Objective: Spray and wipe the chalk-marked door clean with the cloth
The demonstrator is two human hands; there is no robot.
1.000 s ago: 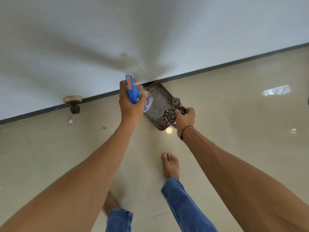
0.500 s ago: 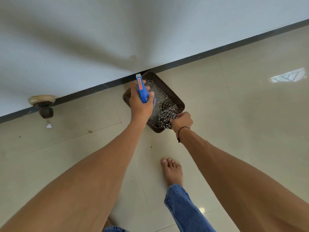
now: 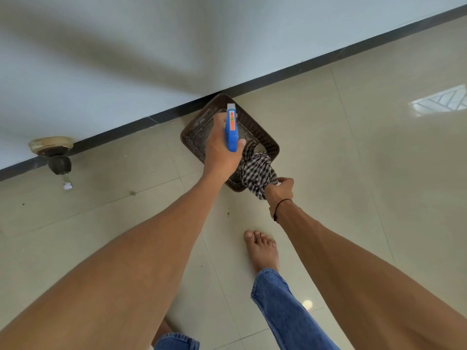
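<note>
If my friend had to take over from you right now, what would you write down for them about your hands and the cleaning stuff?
Left hand: grips the blue-topped spray bottle, held over the dark brown woven plastic basket on the floor by the door.
Right hand: grips the black-and-white checked cloth, which trails into the basket's near corner.
White door: the part in view shows no chalk marks; I cannot tell whether any spraying or wiping is done.
Left to do: judged from here, lift both things, spray the marked area, wipe it clean with the cloth.
</note>
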